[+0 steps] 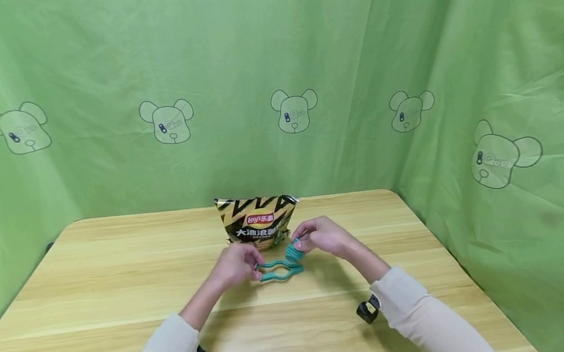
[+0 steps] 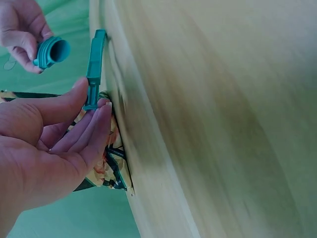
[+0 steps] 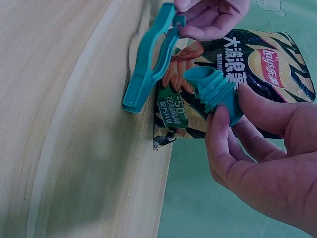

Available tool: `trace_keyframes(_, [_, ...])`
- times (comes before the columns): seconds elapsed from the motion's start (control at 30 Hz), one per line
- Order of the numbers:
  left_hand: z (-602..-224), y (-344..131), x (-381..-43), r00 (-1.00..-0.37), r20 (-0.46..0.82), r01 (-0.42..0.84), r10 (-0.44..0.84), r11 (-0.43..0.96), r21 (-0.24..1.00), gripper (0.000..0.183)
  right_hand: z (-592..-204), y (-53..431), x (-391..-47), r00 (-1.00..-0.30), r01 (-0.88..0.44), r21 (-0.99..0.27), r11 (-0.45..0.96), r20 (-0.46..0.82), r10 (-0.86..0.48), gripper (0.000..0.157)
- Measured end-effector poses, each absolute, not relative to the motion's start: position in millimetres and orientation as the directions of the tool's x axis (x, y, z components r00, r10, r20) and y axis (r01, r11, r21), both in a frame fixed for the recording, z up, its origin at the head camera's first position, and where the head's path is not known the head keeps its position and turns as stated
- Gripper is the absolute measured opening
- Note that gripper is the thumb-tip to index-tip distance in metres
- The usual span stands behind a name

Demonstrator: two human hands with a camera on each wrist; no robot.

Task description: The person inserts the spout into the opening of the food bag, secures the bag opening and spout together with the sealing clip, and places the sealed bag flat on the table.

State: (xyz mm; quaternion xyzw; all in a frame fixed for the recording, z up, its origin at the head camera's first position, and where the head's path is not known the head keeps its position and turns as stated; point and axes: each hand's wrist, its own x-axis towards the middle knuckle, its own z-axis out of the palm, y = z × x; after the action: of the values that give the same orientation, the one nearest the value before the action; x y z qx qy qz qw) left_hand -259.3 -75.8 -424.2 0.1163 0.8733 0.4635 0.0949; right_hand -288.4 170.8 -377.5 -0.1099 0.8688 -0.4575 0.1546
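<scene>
My left hand pinches one end of a teal bag clip, thumb against fingers. Its two long arms bow apart around a gap in the middle, as the right wrist view shows. Between the thumb and fingers of my right hand is a teal ribbed spout, its round mouth hollow and facing the clip. In the head view the spout is just above the clip's far end. Right behind both hands stands a black and gold Lay's chip bag, its lower part overlapped by the left fingers.
The light wooden table reaches back to a green curtain printed with bear heads, which also closes in the sides. Black wrist cameras hang below both cuffs, the right one low over the tabletop.
</scene>
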Motion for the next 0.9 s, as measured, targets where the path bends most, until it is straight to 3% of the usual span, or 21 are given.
trace_keyframes(0.3, [-426.6, -71.6, -256.2, -0.963, -0.034, 0.157, 0.266, 0.664, 0.731, 0.029, -375.8, 171.3, -287.2, -0.927, -0.031, -0.839, 0.544, -0.179, -0.329, 0.018])
trace_keyframes(0.63, [-420.8, -74.2, -254.3, -0.961, -0.024, 0.174, 0.276, 0.667, 0.724, 0.019, -376.3, 174.2, -285.7, -0.927, -0.042, -0.843, 0.536, -0.166, -0.335, 0.018])
trace_keyframes(0.9, [-384.3, -76.3, -253.7, -0.950, 0.050, 0.257, 0.308, 0.683, 0.684, 0.005, -372.4, 175.1, -285.3, -0.930, -0.038, -0.836, 0.548, -0.171, -0.326, 0.018])
